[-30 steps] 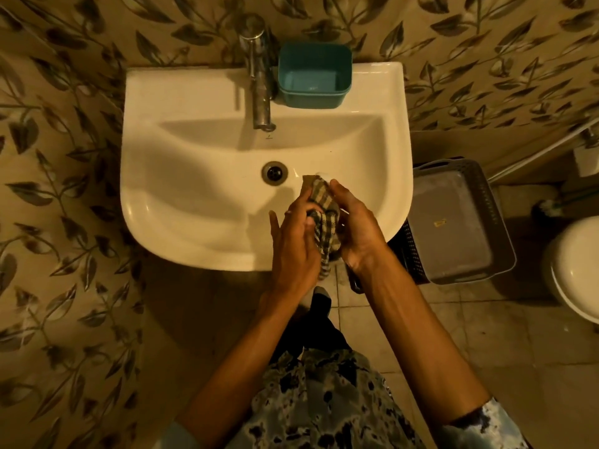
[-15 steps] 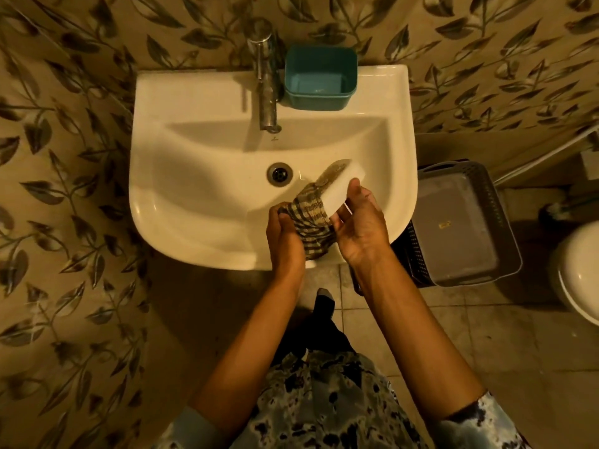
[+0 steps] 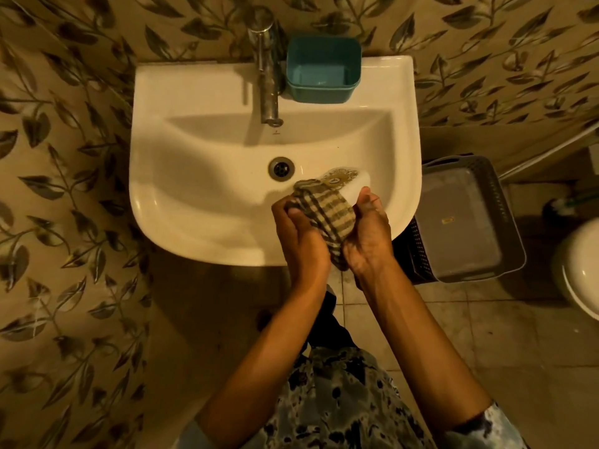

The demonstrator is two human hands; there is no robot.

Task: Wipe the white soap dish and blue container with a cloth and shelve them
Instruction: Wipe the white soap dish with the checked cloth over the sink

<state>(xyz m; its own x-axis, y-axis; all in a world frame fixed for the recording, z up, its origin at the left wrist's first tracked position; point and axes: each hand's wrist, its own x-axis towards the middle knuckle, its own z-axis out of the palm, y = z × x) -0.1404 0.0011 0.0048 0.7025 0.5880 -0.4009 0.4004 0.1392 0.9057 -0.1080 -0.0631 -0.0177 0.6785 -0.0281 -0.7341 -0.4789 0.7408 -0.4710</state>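
The wash basin occupies the centre of the view, mounted against leaf-patterned wall tile, with a chrome tap at its rear ledge. A grey plastic basket stands on the floor just beside the basin's right edge. The blue container rests upright on the rear ledge, touching or nearly touching the tap's right side, well apart from both hands and not yet wiped. Over the front right of the bowl, the right hand is clamped on the white soap dish, gripping its near end; the dish's long axis runs from that hand away and slightly leftward toward the drain, with its soiled upper face exposed at the far end. The left hand is closed on the checked cloth, which is draped across the near half of the dish. The step in hand appears to be wiping the dish. The unwiped area lies ahead of the left hand, so the next stroke should travel forward along the long axis. No shelf is visible.
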